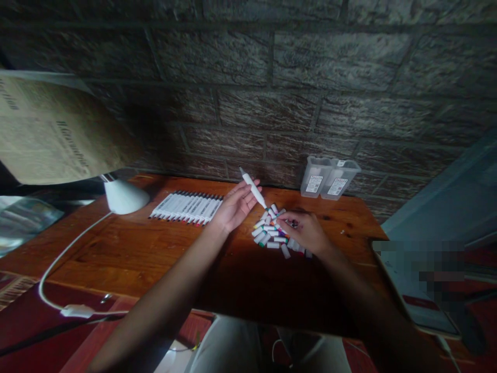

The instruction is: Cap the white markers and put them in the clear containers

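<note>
My left hand (237,206) holds an uncapped white marker (253,188) between thumb and fingers, tilted, with a narrow tip showing at each end. Its lower end points toward a heap of loose marker caps (273,239), white with coloured ends, on the wooden table. Over the right side of that heap is my right hand (305,230), its thumb and fingers pinched together among the caps. What sits between those fingertips is too small and covered to make out. Left of my left hand lies a row of capped white markers (188,208), side by side.
Two clear plastic cases (330,178) stand against the brick wall (267,119). A lamp with a white base (125,197) and a printed shade (58,129) is at the left, its cable hanging over the table edge. A tablet-like device (417,295) is at the right.
</note>
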`<state>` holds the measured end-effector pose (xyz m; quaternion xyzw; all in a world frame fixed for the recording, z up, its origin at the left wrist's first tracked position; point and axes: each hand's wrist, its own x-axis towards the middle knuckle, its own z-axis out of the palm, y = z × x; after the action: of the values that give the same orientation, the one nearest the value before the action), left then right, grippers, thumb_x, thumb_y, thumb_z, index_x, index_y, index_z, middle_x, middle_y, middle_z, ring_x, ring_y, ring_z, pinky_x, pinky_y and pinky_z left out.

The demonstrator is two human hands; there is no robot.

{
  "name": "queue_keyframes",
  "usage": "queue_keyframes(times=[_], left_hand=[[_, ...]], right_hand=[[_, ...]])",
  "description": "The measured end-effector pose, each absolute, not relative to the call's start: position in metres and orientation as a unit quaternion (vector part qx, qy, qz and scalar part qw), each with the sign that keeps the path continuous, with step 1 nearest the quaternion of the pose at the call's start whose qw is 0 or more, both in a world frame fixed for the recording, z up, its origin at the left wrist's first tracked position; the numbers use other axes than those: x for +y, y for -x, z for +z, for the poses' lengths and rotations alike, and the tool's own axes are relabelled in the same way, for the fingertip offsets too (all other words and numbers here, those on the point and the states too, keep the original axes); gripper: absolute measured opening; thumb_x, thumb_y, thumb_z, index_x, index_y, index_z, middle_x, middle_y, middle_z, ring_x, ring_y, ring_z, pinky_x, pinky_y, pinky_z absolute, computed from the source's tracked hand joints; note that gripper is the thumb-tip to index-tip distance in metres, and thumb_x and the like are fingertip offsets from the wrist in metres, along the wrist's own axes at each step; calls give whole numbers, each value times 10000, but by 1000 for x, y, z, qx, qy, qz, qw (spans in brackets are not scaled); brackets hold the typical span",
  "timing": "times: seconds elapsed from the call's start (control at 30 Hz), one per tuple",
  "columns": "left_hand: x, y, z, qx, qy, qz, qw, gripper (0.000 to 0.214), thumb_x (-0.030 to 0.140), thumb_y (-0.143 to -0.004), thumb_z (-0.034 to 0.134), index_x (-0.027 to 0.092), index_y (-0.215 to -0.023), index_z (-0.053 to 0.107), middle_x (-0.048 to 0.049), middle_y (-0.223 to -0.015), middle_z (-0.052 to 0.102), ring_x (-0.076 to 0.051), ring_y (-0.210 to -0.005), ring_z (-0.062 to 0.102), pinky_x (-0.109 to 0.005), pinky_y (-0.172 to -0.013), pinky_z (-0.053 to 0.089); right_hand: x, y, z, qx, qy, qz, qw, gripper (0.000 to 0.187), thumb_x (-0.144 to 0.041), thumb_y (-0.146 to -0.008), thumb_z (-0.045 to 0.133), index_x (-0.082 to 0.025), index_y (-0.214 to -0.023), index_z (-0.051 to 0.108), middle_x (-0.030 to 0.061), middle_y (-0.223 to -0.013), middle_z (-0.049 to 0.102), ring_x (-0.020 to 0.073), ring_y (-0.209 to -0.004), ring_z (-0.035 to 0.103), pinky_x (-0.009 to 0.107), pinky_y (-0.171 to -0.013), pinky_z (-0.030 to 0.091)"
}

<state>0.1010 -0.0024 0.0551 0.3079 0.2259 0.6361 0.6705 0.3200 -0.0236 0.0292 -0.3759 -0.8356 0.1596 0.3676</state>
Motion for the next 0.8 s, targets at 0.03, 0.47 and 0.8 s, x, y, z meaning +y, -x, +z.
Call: queue_keyframes(times=[0.03, 0.47, 0.8], left_hand=[[-3, -101, 55, 223, -309, 635, 672, 198, 61, -818, 646, 147, -988, 701, -40, -1028, 761, -130, -889, 726, -248, -881, 565], [-12, -104, 52, 272, -461, 564, 628, 322, 163, -652, 843, 156, -964, 764, -86, -900, 782, -172, -790, 724, -298, -825, 539], [-12, -104, 48, 289, -527, 557, 573, 339, 196, -672, 849, 185, -1000, 764, -79, -975, 781, -186, -867, 721, -318, -869, 518]], right_hand=[[-23, -320, 28, -839, 374, 157, 364, 103, -227, -894, 643, -227, -876, 745, 28, -879, 759, 184, -829, 677, 308, -800, 485], [-23, -307, 16, -880, 353, 131, 289, 129, -197, -916, 615, -227, -916, 740, 46, -947, 754, 216, -924, 658, 357, -860, 470], [-20, -306, 12, -864, 377, 150, 298, 138, -190, -882, 656, -252, -945, 762, 49, -979, 758, 222, -945, 677, 357, -865, 496]])
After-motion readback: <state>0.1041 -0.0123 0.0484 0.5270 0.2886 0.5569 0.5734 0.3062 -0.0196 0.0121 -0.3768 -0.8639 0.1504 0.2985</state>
